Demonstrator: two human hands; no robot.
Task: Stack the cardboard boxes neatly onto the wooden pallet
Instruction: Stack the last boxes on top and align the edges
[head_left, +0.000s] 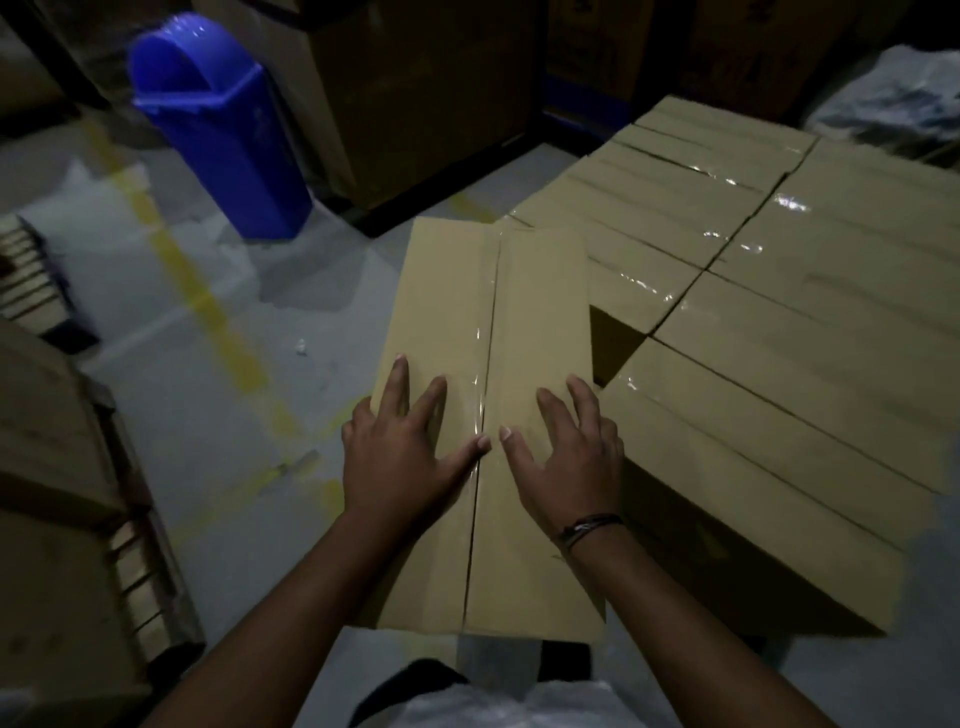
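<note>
No text, label, brand, number or sign could be read. The cardboard box (519, 312) in front and the stacked boxes (779, 322) beside it showed plain brown faces under clear tape. Faint dark print on the cartons (592, 52) at the back was too dim and blurred to read. The yellow line (197, 291) on the floor bore no characters.

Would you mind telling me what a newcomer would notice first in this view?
Most likely the left hand and right hand, both laid flat and spread on the long taped cardboard box in the centre. Next comes the bright blue swing-lid bin standing on the floor at upper left. To the right is the block of matching boxes packed side by side, with a dark gap next to the centre box.
</note>
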